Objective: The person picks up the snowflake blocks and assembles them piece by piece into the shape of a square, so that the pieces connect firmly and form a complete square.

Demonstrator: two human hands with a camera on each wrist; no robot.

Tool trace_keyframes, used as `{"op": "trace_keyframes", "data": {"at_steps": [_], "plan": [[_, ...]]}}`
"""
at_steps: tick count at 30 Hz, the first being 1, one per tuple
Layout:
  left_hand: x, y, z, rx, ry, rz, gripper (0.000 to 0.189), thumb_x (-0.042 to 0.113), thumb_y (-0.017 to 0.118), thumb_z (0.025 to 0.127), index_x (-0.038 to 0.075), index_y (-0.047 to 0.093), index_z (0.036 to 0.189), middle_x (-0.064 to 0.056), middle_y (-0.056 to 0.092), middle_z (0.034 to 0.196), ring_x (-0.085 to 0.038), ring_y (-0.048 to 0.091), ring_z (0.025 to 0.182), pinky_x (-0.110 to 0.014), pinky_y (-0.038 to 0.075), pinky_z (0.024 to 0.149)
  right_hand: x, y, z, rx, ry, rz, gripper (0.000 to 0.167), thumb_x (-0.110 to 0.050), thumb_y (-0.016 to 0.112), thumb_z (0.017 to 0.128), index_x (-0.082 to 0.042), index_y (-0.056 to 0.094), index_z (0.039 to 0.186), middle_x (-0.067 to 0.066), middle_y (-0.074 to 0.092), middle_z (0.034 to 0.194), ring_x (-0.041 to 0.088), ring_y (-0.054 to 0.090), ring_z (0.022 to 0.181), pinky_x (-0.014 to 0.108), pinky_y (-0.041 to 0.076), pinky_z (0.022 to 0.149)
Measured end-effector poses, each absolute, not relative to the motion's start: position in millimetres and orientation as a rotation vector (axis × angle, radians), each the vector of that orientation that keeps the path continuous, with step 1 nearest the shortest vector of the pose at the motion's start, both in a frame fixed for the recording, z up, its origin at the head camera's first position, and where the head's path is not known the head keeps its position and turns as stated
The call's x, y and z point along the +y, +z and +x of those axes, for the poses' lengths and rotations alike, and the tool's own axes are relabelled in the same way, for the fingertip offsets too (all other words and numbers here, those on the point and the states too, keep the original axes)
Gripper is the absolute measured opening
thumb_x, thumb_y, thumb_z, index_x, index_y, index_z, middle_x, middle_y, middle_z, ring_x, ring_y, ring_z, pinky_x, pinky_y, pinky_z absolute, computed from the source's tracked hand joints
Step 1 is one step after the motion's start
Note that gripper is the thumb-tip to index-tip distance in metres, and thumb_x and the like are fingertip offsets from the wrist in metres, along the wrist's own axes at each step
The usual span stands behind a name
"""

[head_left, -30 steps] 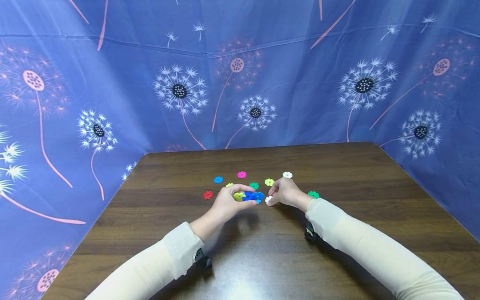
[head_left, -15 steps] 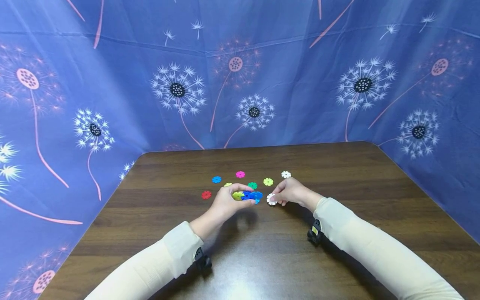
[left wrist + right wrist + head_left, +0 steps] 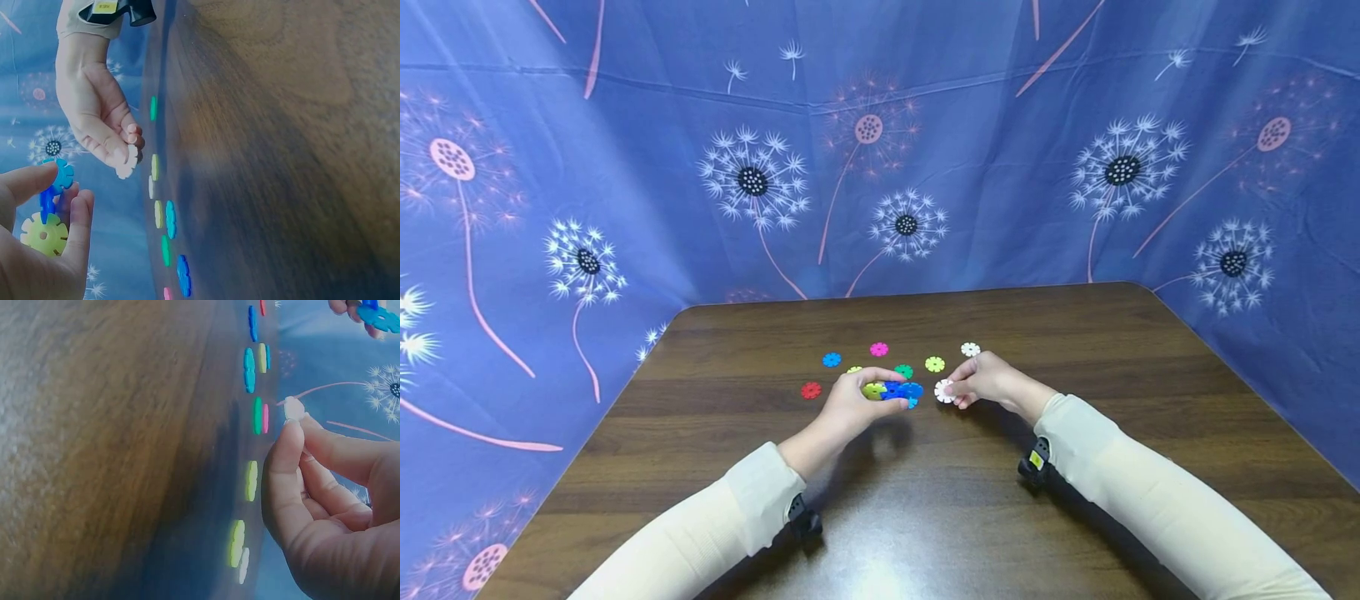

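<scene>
My left hand (image 3: 854, 403) grips a short chain of joined notched plastic discs. The chain runs from a yellow disc (image 3: 44, 234) through a dark blue disc (image 3: 47, 206) to a light blue disc (image 3: 64, 177). Thumb and forefinger of my right hand (image 3: 994, 383) pinch a white notched disc (image 3: 943, 391) at its right edge. That white disc is held up facing the chain's light blue end, with a small gap between them. In the left wrist view, both hands' pieces appear above the tabletop.
Several loose discs lie behind the hands on the brown wooden table (image 3: 970, 517): red (image 3: 811, 390), blue (image 3: 831, 360), pink (image 3: 879, 349), green (image 3: 903, 371), yellow (image 3: 935, 364) and white (image 3: 970, 349). A patterned blue cloth (image 3: 1000, 167) hangs beyond the table.
My right hand has drawn slightly right with the white disc, showing more of its face. The green disc at the right is now hidden by that arm. My left hand stays nearly still.
</scene>
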State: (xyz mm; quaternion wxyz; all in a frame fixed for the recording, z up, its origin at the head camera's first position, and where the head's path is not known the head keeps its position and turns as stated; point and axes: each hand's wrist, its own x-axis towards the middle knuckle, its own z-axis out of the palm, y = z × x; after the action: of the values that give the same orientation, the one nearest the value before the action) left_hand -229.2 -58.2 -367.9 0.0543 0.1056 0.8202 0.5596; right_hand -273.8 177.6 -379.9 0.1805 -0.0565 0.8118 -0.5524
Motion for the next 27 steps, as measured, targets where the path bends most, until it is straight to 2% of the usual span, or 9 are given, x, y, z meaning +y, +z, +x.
{"op": "trace_keyframes", "data": {"at_steps": [8, 15, 27], "plan": [[-58.1, -369.4, -230.8, 2.495, 1.692, 0.305, 0.031, 0.019, 0.082, 0.077, 0.016, 0.073, 0.106, -0.010, 0.059, 0.122, -0.018, 0.060, 0.100, -0.025, 0.052, 0.078, 180.0, -370.8, -270.0, 2.228, -1.526, -0.225, 0.019, 0.003, 0.062, 0.090, 0.017, 0.062, 0.101, 0.000, 0.063, 0.068, 0.008, 0.056, 0.058, 0.019, 0.051, 0.058], [-57.1, -372.6, -232.5, 2.476, 1.723, 0.311, 0.030, 0.017, 0.082, 0.077, 0.014, 0.073, 0.106, -0.009, 0.061, 0.120, -0.017, 0.060, 0.098, -0.024, 0.052, 0.078, 179.1, -362.0, -268.9, 2.131, -1.490, -0.303, 0.012, 0.000, 0.059, 0.092, 0.011, 0.064, 0.096, -0.002, 0.063, 0.071, 0.009, 0.054, 0.061, 0.019, 0.048, 0.058], [-56.4, -374.9, -233.3, 2.474, 1.721, 0.327, 0.031, 0.018, 0.082, 0.078, 0.013, 0.073, 0.107, -0.008, 0.063, 0.118, -0.015, 0.061, 0.093, -0.025, 0.053, 0.077, 179.4, -354.3, -265.7, 2.026, -1.504, -0.323, 0.021, -0.005, 0.060, 0.092, 0.011, 0.065, 0.104, -0.003, 0.065, 0.074, 0.008, 0.053, 0.062, 0.020, 0.047, 0.061]]}}
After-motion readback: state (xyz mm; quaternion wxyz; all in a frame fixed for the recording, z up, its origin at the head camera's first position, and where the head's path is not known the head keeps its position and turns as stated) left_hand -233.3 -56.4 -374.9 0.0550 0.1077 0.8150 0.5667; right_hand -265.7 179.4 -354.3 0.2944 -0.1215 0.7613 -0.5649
